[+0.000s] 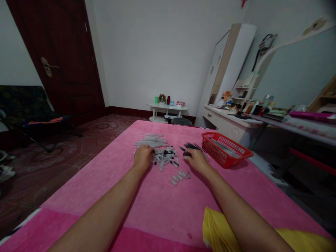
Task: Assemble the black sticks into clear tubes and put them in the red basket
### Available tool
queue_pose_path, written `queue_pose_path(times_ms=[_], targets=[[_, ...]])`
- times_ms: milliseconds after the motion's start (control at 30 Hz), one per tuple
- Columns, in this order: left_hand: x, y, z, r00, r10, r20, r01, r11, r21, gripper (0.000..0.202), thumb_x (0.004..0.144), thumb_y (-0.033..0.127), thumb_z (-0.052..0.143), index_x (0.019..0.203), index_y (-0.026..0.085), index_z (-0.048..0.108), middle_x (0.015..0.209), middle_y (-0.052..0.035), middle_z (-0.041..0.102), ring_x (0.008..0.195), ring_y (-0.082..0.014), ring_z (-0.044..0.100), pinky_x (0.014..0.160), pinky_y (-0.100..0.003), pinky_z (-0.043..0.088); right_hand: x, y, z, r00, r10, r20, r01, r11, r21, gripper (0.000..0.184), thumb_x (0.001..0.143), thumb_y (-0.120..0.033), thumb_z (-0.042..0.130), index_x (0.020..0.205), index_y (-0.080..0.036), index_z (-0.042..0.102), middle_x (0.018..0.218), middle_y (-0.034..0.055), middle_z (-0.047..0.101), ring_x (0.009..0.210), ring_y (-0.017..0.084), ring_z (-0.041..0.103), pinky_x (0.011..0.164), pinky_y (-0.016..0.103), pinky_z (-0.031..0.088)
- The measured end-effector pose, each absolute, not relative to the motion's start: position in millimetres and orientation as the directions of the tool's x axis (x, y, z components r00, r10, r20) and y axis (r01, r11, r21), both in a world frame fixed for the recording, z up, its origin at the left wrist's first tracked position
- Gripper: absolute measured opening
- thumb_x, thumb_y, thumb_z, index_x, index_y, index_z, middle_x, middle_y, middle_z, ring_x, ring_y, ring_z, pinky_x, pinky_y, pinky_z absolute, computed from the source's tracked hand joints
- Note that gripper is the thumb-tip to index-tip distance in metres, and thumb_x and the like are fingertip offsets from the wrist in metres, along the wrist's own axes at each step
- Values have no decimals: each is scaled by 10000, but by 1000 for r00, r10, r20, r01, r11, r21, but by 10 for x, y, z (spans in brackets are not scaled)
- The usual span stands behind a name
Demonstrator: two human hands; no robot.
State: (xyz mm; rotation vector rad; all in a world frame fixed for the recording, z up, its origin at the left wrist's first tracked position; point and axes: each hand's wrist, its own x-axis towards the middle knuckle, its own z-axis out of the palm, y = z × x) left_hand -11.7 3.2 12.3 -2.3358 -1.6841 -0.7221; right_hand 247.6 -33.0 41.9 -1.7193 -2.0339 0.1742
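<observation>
A heap of small clear and black plastic pieces point(164, 155) lies on a pink cloth point(157, 203). My left hand point(143, 156) rests at the heap's left edge with its fingers curled into the pieces. My right hand point(194, 158) lies to the right of the heap, fingers closed at a bundle of thin black sticks point(191, 146). A short row of clear caps point(180, 176) sits between my hands, nearer to me. A pile of long clear tubes point(152, 140) lies behind the heap.
A red plastic basket point(225, 148) holding long pieces stands right of my right hand. A yellow cloth point(215, 227) lies near me on the right. A cluttered desk point(236, 117), a small white table point(168, 108), a dark chair point(31, 115) and a brown door surround the bed.
</observation>
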Motion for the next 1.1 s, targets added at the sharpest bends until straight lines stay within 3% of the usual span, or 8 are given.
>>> queue_pose_path(times_ms=[200,367,500,600,667,767,933,1100], targets=[[-118,44,127,259,865,431,929,-345,135,176,796,214,566,893,221,711,902,-92,668,938,-258,582,774,-325,443,2363,-352,390,-176,932,318,807,321,-495,194,726,-137,634,905,-137,710,862,67,721,776,183,633,684,241,417],[-93,7,127,177,798,577,830,-436,348,187,799,183,530,921,193,671,901,-92,676,900,-251,606,789,-350,463,2302,-416,447,-186,908,376,788,366,-495,203,713,-108,600,870,-148,721,838,52,711,775,178,619,691,241,417],[40,-17,151,48,726,686,411,-641,648,260,790,165,509,1011,196,643,1009,-69,679,963,-213,618,889,-347,467,2255,-428,453,-163,896,413,758,382,-529,207,707,-120,597,870,-145,722,841,51,709,768,176,616,693,241,428],[157,-13,193,-124,827,548,-34,-556,831,229,739,199,571,963,181,612,907,-55,681,835,-199,658,817,-354,516,2210,-429,454,-146,907,396,765,357,-536,195,722,-138,597,872,-159,720,830,42,711,758,175,616,689,240,437],[196,-6,216,-169,878,448,-257,-478,840,219,717,222,614,925,174,567,881,-44,668,792,-182,670,780,-349,536,2195,-434,459,-146,914,378,799,334,-500,197,738,-152,600,893,-171,720,860,43,716,788,177,622,703,237,439],[168,20,203,-220,908,356,-410,-417,811,268,694,245,668,903,171,518,880,-39,660,833,-180,679,765,-336,548,2225,-442,448,-104,932,347,891,243,-384,212,772,-204,608,956,-201,715,960,52,714,874,181,629,735,232,430],[19,107,78,-278,932,233,-508,-349,787,338,649,262,736,856,174,484,821,-4,632,896,-201,682,674,-268,547,2393,-415,344,44,964,263,984,4,-177,231,819,-276,591,1017,-231,702,1043,82,690,989,221,620,770,272,430],[-37,154,20,-277,945,175,-534,-303,790,379,644,253,748,907,171,487,883,-31,652,853,-182,687,635,-246,539,2602,-368,327,130,945,301,988,-99,-116,287,819,-256,573,1086,-240,678,1082,82,672,999,237,628,767,287,452]])
